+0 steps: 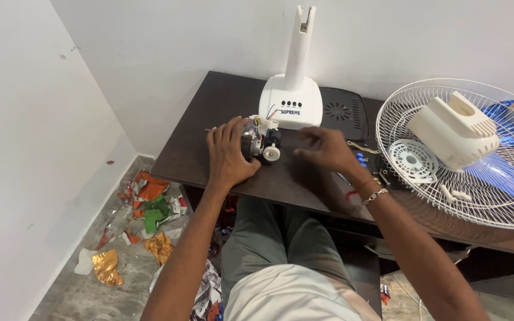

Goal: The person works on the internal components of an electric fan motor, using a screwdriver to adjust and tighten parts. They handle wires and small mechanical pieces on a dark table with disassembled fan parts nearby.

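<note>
Looking down from the head camera, I see my left hand wrapped over a small fan motor near the middle of the dark surface, its grip clenched around the motor's body with the fingers curled over the top. My right hand rests flat on the surface just beside the motor, fingers spread toward it and holding nothing, its grip released. The motor lies on its side with its long axis running roughly across the surface, left to right; the end with the pale round cap points toward my right hand, and coloured wires trail from its back toward the white fan stand base, which stands upright at the far edge against the wall. Between the motor and the near edge there is a bare strip of surface, and more bare room stretches to the left edge, past my left wrist. The right half is crowded: a white wire fan guard lies flat and overhangs the near edge, carrying a cream motor housing tilted on its side and a round white vented cover. A black vented panel lies flat just right of the stand base. Small blue parts sit just past my right hand. Down on the floor to the left, crumpled foil scraps in orange, green and gold lie scattered.
</note>
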